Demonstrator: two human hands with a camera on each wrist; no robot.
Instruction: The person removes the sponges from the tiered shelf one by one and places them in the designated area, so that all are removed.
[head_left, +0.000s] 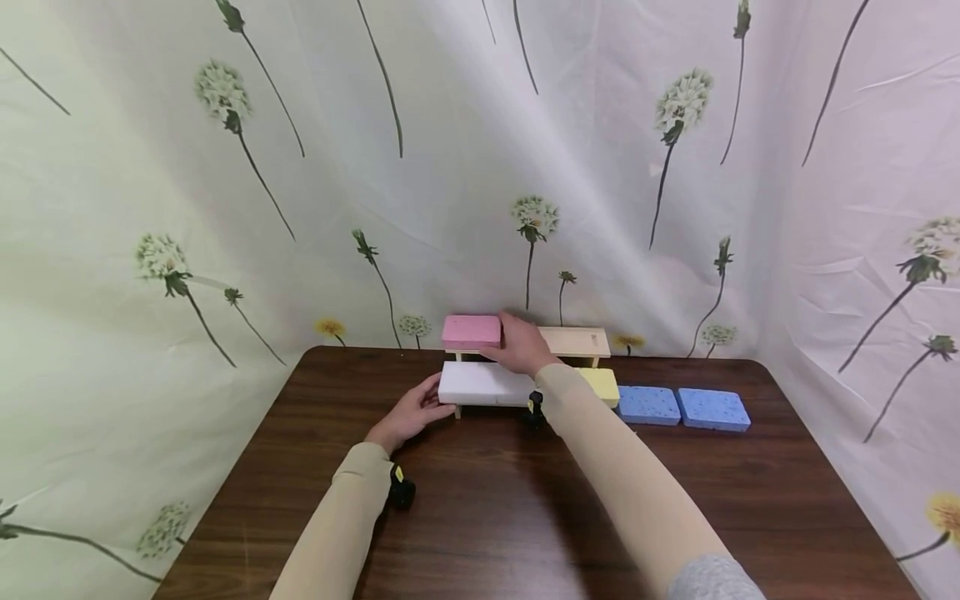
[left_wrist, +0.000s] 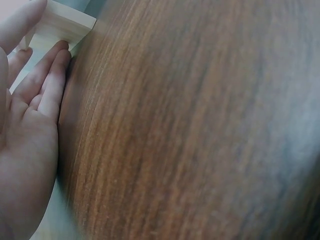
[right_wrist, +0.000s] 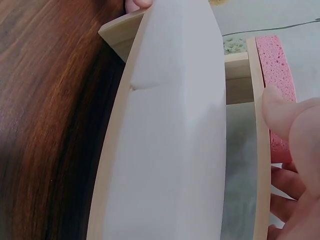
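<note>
A pink sponge (head_left: 471, 332) lies at the left end of the upper step of a wooden two-step stand (head_left: 577, 340). My right hand (head_left: 519, 343) pinches its right end, thumb on the front face and fingers behind, as the right wrist view shows. On the lower step lie two white sponges (head_left: 468, 383) end to end, with a yellow sponge (head_left: 600, 386) to their right, partly behind my right forearm. My left hand (head_left: 411, 412) touches the left end of the lower step, its fingers nearly straight against the wood (left_wrist: 67, 22).
Two blue sponges (head_left: 649, 405) lie side by side on the dark wooden table (head_left: 465, 517), right of the stand. A white curtain with dandelion prints (head_left: 450, 167) hangs close behind the stand and along both sides of the table.
</note>
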